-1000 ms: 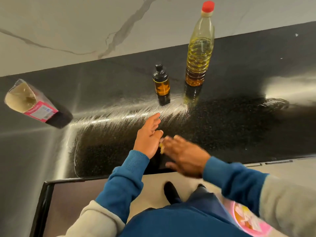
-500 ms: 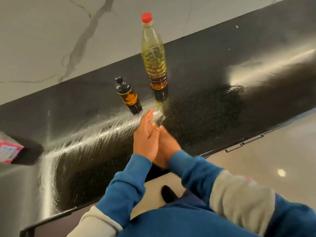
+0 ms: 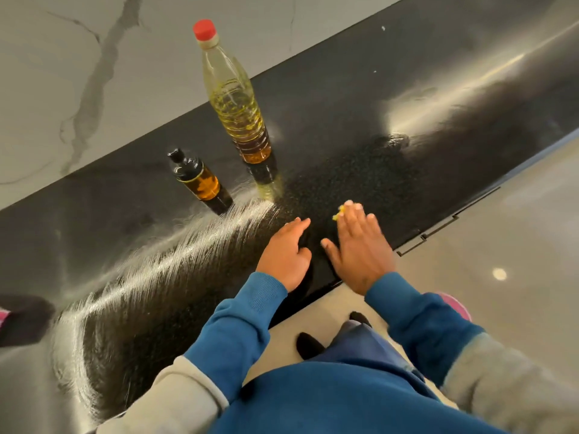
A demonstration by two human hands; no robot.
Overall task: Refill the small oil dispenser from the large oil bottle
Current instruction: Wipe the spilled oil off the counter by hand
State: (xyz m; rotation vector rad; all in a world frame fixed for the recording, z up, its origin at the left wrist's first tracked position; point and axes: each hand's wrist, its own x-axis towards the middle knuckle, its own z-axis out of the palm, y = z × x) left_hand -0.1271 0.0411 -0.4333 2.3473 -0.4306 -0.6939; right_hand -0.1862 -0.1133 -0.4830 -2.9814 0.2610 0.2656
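Two bottles (image 3: 233,98) (image 3: 200,181), two hands (image 3: 286,255) (image 3: 360,245)

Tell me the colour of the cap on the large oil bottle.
Red. The cap on the large oil bottle shows plainly in the head view.

The large oil bottle (image 3: 235,98) stands upright on the countertop (image 3: 391,170), toward its back edge, just before the wall (image 3: 94,73). The small oil dispenser (image 3: 200,181) stands on the countertop left of the large oil bottle and slightly nearer the person, close beside it but apart. Nearer the person than the large oil bottle, by the countertop's front edge, lie both hands: the left hand (image 3: 286,255) nearly straight before the bottle, the right hand (image 3: 360,245) to the right of that, the two apart. Far left of the bottle, at the picture's edge, a packet (image 3: 4,314) lies on the countertop.
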